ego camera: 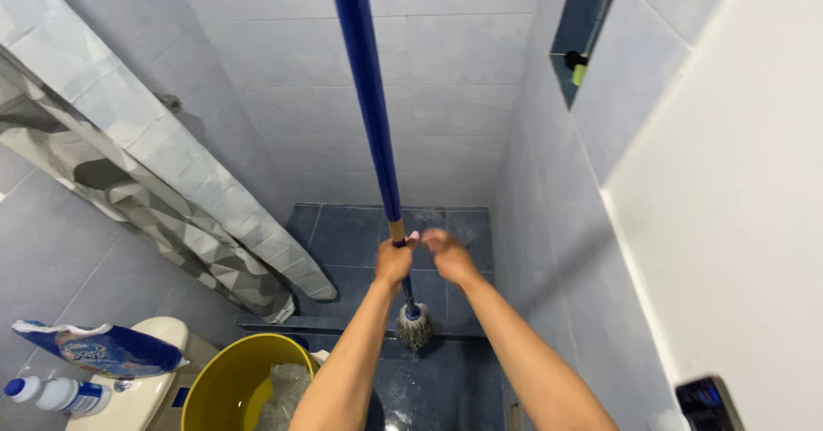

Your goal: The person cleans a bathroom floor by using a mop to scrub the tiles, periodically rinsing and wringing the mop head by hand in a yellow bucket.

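The left hand [394, 261] is clamped on the blue mop handle [370, 105]; the right hand [447, 255], just beside at 3 o'clock, is loosely curled, touching nothing. A yellow bucket [227, 384] sits at 7 o'clock.

Open room is left over the dark shower floor [351, 234] ahead. Passage leftward is blocked by the curtain [171, 199]; below left, the yellow bucket [225, 385] stands close; tiled walls [540, 225] close the right.
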